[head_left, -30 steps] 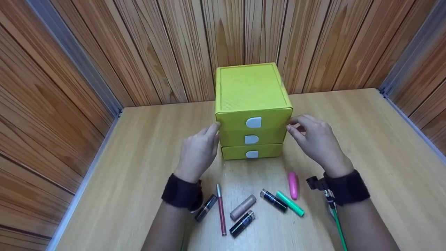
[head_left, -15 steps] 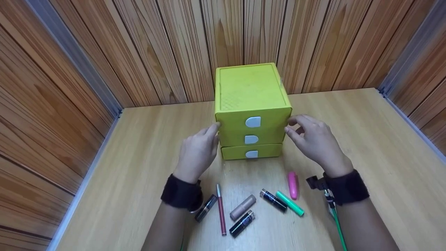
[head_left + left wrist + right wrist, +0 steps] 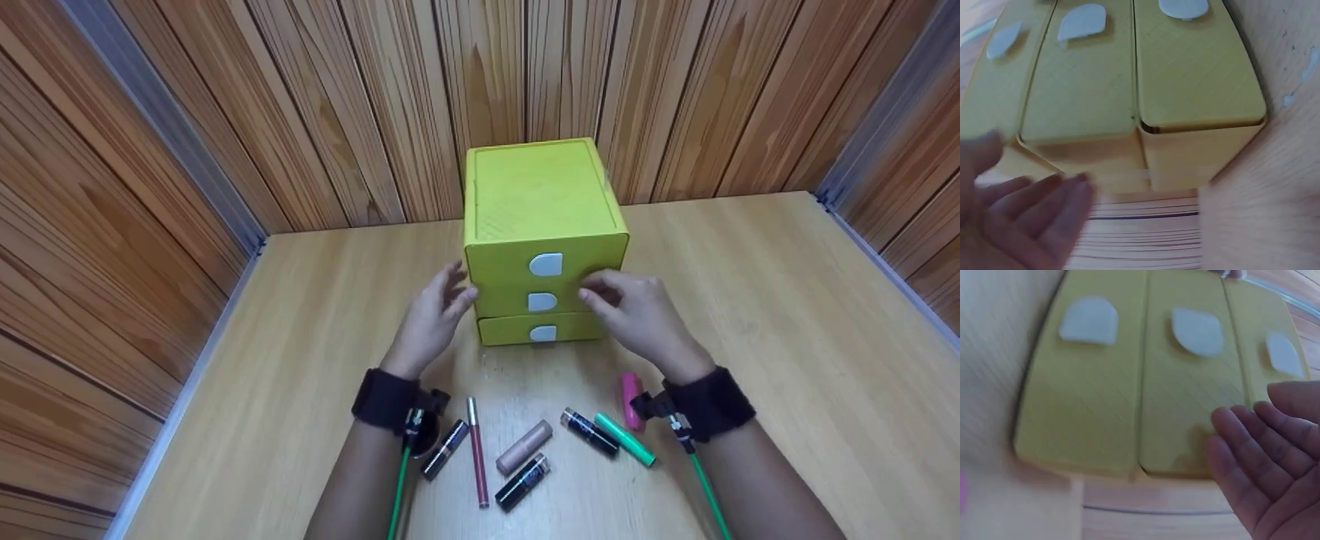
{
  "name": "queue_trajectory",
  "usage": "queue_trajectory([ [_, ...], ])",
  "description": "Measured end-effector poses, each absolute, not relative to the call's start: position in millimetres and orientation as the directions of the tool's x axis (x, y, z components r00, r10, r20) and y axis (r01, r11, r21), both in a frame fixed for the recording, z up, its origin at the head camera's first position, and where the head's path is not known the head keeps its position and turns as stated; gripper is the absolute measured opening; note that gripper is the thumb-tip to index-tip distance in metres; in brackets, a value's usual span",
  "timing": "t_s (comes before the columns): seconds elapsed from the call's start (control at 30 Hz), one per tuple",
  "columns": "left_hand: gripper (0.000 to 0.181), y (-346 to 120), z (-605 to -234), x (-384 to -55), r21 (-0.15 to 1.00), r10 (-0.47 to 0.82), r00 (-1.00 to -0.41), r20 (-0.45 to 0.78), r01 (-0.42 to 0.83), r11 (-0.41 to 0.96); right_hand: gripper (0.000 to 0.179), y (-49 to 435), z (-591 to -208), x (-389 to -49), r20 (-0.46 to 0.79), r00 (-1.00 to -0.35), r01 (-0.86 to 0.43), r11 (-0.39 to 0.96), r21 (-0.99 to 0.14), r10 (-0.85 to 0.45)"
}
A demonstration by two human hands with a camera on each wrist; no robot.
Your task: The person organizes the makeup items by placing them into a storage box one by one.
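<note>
L hand (image 3: 429, 322): fingers (image 3: 1061, 208) loosely bent, thumb apart from them, nothing gripped; by the unit's L edge, approx. middle-drawer height. Blurry in L wrist view, so can't tell re contact. R hand (image 3: 641, 315): fingers (image 3: 1241, 461) relaxed, slightly curved, thumb apart, also gripping nothing; in front of the unit's R part, close to the face, contact unclear.

Btwn the hands: yellow-green drawer unit (image 3: 536, 191), upright on table, boxy w/ rounded corners, prob. plastic. Top has a raised rim + small patch of crosshatch; fronts show faint diagonal texture up close. 3 stacked drawers, each w/ a white D-shaped tab (image 3: 546, 264). Bottom drawer shows a thin dark gap at one corner in L wrist view.

In the way: R hand hides pt of the R side of the lower fronts; R wrist mount (image 3: 654, 406) covers pt of pink tube (image 3: 628, 391).

Nearer the person, scattered L to R: dark tube (image 3: 445, 450) by L wrist, slim red stick (image 3: 477, 454) w/ silvery end, mauve-grey cylinder (image 3: 524, 447), glossy black tube (image 3: 523, 482) below it, 2nd black tube (image 3: 590, 433), green tube (image 3: 625, 440) alongside.

Black fabric-like wrist straps (image 3: 709, 403), green cables (image 3: 706, 487). Pale wood-look table (image 3: 337, 277); streaky wood-grain panels (image 3: 375, 112) behind + at sides.
</note>
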State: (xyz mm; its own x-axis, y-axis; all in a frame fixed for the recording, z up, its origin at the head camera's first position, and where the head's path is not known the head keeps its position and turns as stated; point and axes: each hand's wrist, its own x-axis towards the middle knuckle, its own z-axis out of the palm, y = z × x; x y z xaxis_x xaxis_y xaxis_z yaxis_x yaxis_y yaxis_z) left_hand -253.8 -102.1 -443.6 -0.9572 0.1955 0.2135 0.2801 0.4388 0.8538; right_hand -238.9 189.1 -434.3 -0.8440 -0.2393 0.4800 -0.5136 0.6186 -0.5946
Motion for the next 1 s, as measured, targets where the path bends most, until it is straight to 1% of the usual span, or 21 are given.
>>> queue_trajectory([
  [0.1,0.072,-106,-453,-257,0.872,0.247,-0.969,0.028,0.144,0.468,0.015,179,-443,-240,0.468,-0.846,-0.521,0.590,-0.617,-0.257],
  [0.17,0.073,-107,-459,-260,0.870,0.288,-0.957,-0.032,0.115,0.480,0.016,173,-448,-241,0.464,-0.841,-0.531,0.580,-0.618,-0.277],
  [0.23,0.072,-108,-463,-262,0.874,0.317,-0.947,-0.056,0.108,0.474,0.019,169,-451,-241,0.461,-0.837,-0.540,0.575,-0.615,-0.294],
  [0.37,0.064,-109,-469,-266,0.885,0.355,-0.934,-0.034,0.137,0.444,0.024,165,-454,-241,0.451,-0.836,-0.543,0.580,-0.607,-0.311],
  [0.5,0.062,-106,-474,-268,0.880,0.351,-0.936,-0.007,0.161,0.448,0.028,164,-455,-240,0.446,-0.835,-0.545,0.599,-0.587,-0.323],
  [0.57,0.062,-104,-476,-266,0.896,0.341,-0.940,-0.029,0.127,0.425,0.029,165,-456,-240,0.447,-0.833,-0.548,0.608,-0.575,-0.327],
  [0.63,0.062,-102,-479,-264,0.924,0.330,-0.942,-0.057,0.075,0.374,0.029,165,-456,-240,0.450,-0.829,-0.552,0.612,-0.566,-0.332],
  [0.7,0.062,-102,-481,-264,0.934,0.324,-0.944,-0.060,0.061,0.353,0.028,165,-456,-239,0.452,-0.825,-0.557,0.619,-0.554,-0.338],
  [0.87,0.062,-106,-490,-271,0.887,0.325,-0.945,0.039,0.182,0.423,0.028,165,-456,-238,0.458,-0.815,-0.568,0.644,-0.513,-0.354],
  [1.0,0.069,-109,-495,-276,0.893,0.330,-0.943,0.051,0.191,0.408,0.028,165,-454,-238,0.456,-0.814,-0.569,0.650,-0.504,-0.359],
])
